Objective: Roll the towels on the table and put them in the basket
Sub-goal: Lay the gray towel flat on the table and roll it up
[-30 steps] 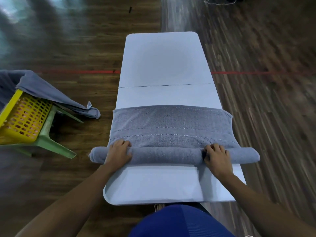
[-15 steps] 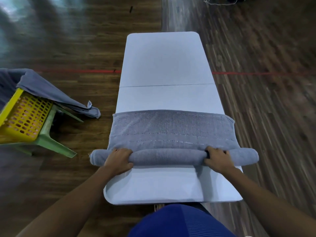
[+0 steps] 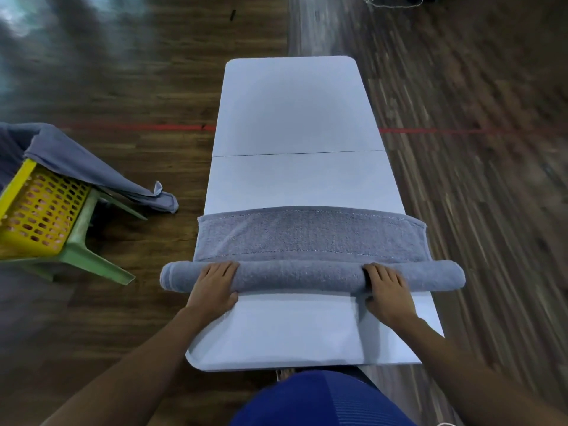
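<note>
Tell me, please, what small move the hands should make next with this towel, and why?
Probably roll the towel one more turn away from the body: a flat strip lies unrolled beyond the roll, and the left hand and right hand both curl over the roll, so it likely isn't ready for the basket.

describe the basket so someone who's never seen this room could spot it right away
Left of the long white table, a green plastic stool stands on the wooden floor. The basket sits on it, at the picture's left edge. It is the only yellow thing, with a perforated wall and a grey towel draped over its rim.
</note>
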Demonstrator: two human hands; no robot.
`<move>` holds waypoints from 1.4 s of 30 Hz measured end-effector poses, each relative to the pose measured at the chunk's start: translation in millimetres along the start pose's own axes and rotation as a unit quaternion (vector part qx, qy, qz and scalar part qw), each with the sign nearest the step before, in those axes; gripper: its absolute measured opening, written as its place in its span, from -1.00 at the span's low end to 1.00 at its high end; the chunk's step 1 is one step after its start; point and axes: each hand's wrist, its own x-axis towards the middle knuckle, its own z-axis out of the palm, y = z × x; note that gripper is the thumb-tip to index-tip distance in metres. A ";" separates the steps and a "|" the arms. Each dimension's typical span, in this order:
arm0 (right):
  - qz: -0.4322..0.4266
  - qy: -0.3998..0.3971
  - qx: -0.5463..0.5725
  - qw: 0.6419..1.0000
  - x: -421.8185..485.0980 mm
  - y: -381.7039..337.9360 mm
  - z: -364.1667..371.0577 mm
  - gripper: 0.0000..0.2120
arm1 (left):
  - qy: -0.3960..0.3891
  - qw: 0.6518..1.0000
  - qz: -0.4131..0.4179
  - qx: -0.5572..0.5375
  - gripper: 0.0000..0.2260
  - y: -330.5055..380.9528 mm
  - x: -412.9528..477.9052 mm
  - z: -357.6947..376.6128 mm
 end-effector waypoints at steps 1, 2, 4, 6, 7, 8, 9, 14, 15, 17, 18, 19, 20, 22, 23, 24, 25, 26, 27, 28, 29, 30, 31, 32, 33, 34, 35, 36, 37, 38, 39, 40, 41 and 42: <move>0.005 0.003 0.003 1.000 -0.6 0.8 2.6 -0.43 | -0.003 1.000 -0.005 -0.001 -0.48 0.4 0.2 -0.6; 0.013 0.008 0.003 1.000 0.6 0.4 2.0 -0.46 | 0.000 1.000 -0.010 -0.006 -0.51 1.2 1.7 -2.1; 0.019 0.013 -0.007 1.000 7.3 -1.7 -3.5 -0.56 | -0.012 1.000 -0.012 -0.004 -0.59 4.7 6.2 -9.3; 0.012 -0.021 -0.015 1.000 15.3 -3.7 -13.5 -0.65 | -0.059 0.998 -0.015 0.004 -0.65 5.5 12.7 -16.9; 0.011 -0.046 -0.006 0.999 19.4 -3.0 -19.5 -0.70 | -0.100 0.995 -0.028 -0.001 -0.66 5.1 16.6 -20.9; 0.017 -0.079 0.010 0.997 23.8 -1.9 -26.6 -0.76 | -0.146 0.988 -0.042 -0.012 -0.63 3.5 20.5 -24.7; 0.027 -0.113 0.025 0.993 27.8 -0.3 -32.7 -0.79 | -0.184 0.981 -0.053 -0.025 -0.57 1.5 23.5 -28.0; 0.058 -0.044 0.008 0.997 31.7 6.0 -33.3 -0.68 | -0.017 0.998 -0.056 -0.026 -0.55 -7.4 19.0 -23.5; 0.051 0.010 0.001 0.999 30.0 5.7 -30.0 -0.73 | 0.039 0.997 -0.053 -0.037 -0.59 -6.8 17.5 -19.7; 0.032 0.079 0.014 0.996 25.4 3.4 -25.0 -0.83 | 0.088 0.994 -0.035 -0.060 -0.62 -3.1 13.2 -16.3; 0.026 0.083 0.029 0.996 22.4 2.4 -23.0 -0.80 | 0.085 0.995 -0.020 -0.055 -0.62 -2.6 9.8 -13.6; 0.021 0.072 0.041 0.996 18.5 2.6 -19.8 -0.73 | 0.076 0.997 0.003 -0.035 -0.61 -2.9 5.4 -9.4; 0.015 0.056 0.043 0.997 14.2 3.7 -16.9 -0.64 | 0.056 0.998 0.021 -0.009 -0.57 -3.5 1.1 -5.9; -0.002 0.028 0.021 0.999 6.7 8.3 -9.4 -0.45 | 0.017 0.999 0.028 0.013 -0.49 -5.4 -4.5 -0.8; -0.009 0.021 0.010 1.000 4.8 10.2 -5.9 -0.42 | 0.017 1.000 0.022 0.008 -0.49 -6.5 -5.3 1.5; -0.013 0.026 0.004 1.000 5.0 10.6 -3.8 -0.45 | 0.023 1.000 0.017 0.003 -0.52 -6.6 -4.2 1.1; -0.011 0.040 0.001 0.999 6.9 10.1 -3.2 -0.50 | 0.028 0.999 0.014 0.002 -0.57 -6.5 -1.6 -0.2; -0.004 0.049 -0.002 0.999 9.4 8.1 -4.7 -0.54 | 0.028 1.000 0.015 0.004 -0.62 -6.1 1.8 -2.4; 0.007 0.047 -0.005 0.999 12.3 5.7 -7.4 -0.57 | 0.024 1.000 0.018 0.010 -0.64 -5.1 5.2 -6.0; 0.013 0.036 -0.011 0.999 16.3 4.2 -10.9 -0.60 | 0.008 1.000 0.020 0.011 -0.64 -3.8 8.6 -10.6; 0.017 0.013 -0.019 1.000 20.5 4.0 -14.6 -0.63 | -0.015 1.000 0.018 0.009 -0.62 -2.6 11.7 -15.3; 0.020 -0.023 -0.024 0.999 24.5 3.8 -20.3 -0.67 | -0.043 0.999 0.012 0.007 -0.62 -1.5 14.6 -20.7; 0.026 -0.067 -0.017 0.997 29.4 4.8 -26.9 -0.69 | -0.071 0.997 0.000 0.002 -0.62 -2.0 17.7 -24.8; 0.037 -0.115 0.004 0.993 34.4 6.4 -34.6 -0.69 | -0.095 0.995 -0.016 -0.004 -0.63 -2.3 20.7 -28.5; 0.050 -0.163 0.033 0.985 38.6 8.3 -42.4 -0.66 | -0.117 0.992 -0.034 -0.013 -0.62 -2.6 23.2 -30.9; 0.060 -0.193 0.062 0.977 42.2 11.1 -47.4 -0.64 | -0.122 0.991 -0.047 -0.029 -0.61 -3.3 24.8 -31.8; 0.064 -0.194 0.084 0.975 45.3 14.0 -50.0 -0.63 | -0.108 0.991 -0.060 -0.045 -0.60 -5.6 25.8 -31.1; 0.068 -0.168 0.093 0.979 47.0 15.9 -51.1 -0.63 | -0.078 0.993 -0.068 -0.052 -0.60 -8.1 25.9 -29.0; 0.073 -0.125 0.091 0.985 46.8 17.3 -50.0 -0.62 | -0.042 0.994 -0.081 -0.055 -0.60 -9.2 25.1 -26.6; 0.079 -0.074 0.078 0.991 46.5 18.0 -47.1 -0.63 | -0.003 0.993 -0.099 -0.058 -0.62 -8.9 24.8 -23.6; 0.082 -0.027 0.059 0.994 45.9 17.4 -43.1 -0.66 | 0.036 0.991 -0.115 -0.063 -0.66 -6.2 24.3 -21.9; 0.076 0.018 0.046 0.996 44.2 15.5 -38.8 -0.71 | 0.075 0.989 -0.112 -0.068 -0.70 -1.1 23.6 -20.8; 0.065 0.050 0.041 0.996 42.2 13.4 -34.4 -0.76 | 0.101 0.989 -0.089 -0.064 -0.69 4.2 21.7 -19.4; 0.053 0.062 0.048 0.996 39.9 12.1 -30.4 -0.77 | 0.116 0.991 -0.055 -0.045 -0.67 9.0 18.7 -17.4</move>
